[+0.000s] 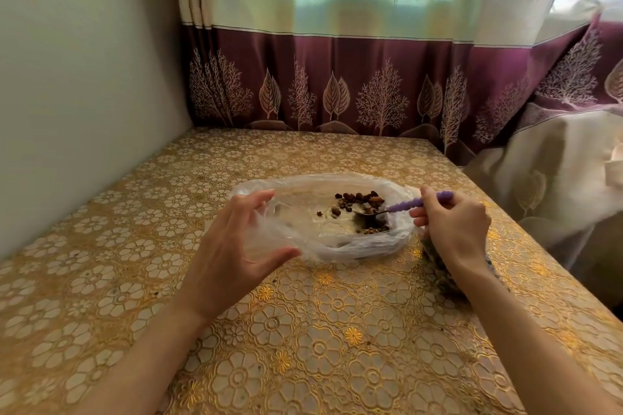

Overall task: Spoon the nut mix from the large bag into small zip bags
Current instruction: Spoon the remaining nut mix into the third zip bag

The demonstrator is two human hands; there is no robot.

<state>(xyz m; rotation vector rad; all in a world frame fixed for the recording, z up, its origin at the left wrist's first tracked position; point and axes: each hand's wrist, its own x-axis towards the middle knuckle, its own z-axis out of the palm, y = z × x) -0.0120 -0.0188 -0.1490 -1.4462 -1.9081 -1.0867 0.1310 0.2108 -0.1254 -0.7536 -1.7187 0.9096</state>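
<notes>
Under right hand point(453, 229) gripping spoon point(409, 205): small bag point(438, 266) half hidden; left hand point(232, 242) holds large bag point(337, 246).

A bag of dark nut mix point(438, 266) lies mostly hidden behind the right hand point(455, 229) and wrist, so its shape cannot be told. The spoon point(404, 207) handle disappears inside that hand's fingers. Both forearms and the tabletop point(303, 330) are cut off at the picture's bottom edge.

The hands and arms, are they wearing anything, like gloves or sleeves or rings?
No gloves, sleeves or rings show. The left hand and the right hand are bare, and so are both forearms down to the picture's edge. No watch or bracelet shows either.
</notes>
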